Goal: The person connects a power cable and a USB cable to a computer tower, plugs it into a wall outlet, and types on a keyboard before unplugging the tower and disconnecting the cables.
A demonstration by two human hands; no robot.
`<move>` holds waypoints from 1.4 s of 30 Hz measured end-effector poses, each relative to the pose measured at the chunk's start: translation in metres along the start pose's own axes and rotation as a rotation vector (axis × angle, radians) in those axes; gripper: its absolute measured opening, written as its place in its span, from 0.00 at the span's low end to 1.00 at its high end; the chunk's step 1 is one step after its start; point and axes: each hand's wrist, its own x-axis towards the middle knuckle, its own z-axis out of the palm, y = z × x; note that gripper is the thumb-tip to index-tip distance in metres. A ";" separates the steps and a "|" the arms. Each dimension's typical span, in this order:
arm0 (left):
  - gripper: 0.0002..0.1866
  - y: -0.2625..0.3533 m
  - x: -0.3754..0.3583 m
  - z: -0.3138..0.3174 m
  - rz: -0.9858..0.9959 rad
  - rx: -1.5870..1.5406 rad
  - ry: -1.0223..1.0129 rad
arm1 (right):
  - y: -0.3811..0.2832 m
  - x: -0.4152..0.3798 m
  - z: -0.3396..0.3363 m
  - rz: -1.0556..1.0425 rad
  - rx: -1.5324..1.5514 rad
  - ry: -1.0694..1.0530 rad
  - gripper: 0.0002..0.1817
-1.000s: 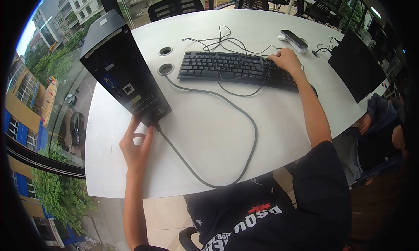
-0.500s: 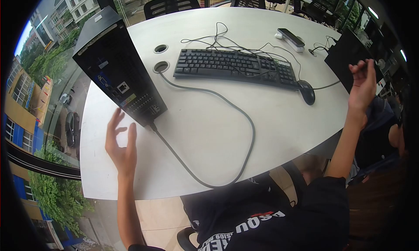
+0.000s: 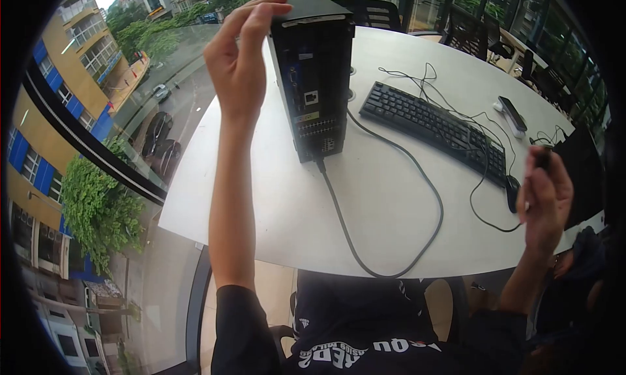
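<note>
A black computer tower (image 3: 313, 81) stands upright on the white table, its port side facing me. My left hand (image 3: 241, 65) is at its upper left edge, fingers stretched over the top; the palm is not gripping it. A thick grey cable (image 3: 430, 179) is plugged in low on the tower and loops across the table. On the right, my right hand (image 3: 548, 195) is raised and blurred, fingers pinched on a small dark cable plug (image 3: 542, 158). A thin black cable (image 3: 482, 217) runs from the keyboard side toward this hand.
A black keyboard (image 3: 437, 127) lies right of the tower with tangled wires over it. A mouse (image 3: 512, 194) is partly behind my right hand. Farther back are a phone (image 3: 512, 113) and a dark monitor (image 3: 583, 173). A window lies left of the table (image 3: 202, 199).
My left hand has risen from beside the tower's base to its top. My right hand has come lower, now with a plug in its fingers. The view has turned left.
</note>
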 end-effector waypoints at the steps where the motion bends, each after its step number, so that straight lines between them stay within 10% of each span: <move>1: 0.19 0.000 0.000 0.001 -0.034 0.047 -0.043 | 0.004 0.008 0.032 0.016 0.019 -0.080 0.18; 11: 0.20 -0.013 0.014 -0.015 -0.156 0.012 -0.201 | 0.071 0.062 0.172 0.110 0.063 -0.545 0.15; 42: 0.13 -0.008 0.028 -0.036 -0.271 -0.031 -0.418 | 0.083 0.085 0.228 -0.127 -0.259 -0.366 0.09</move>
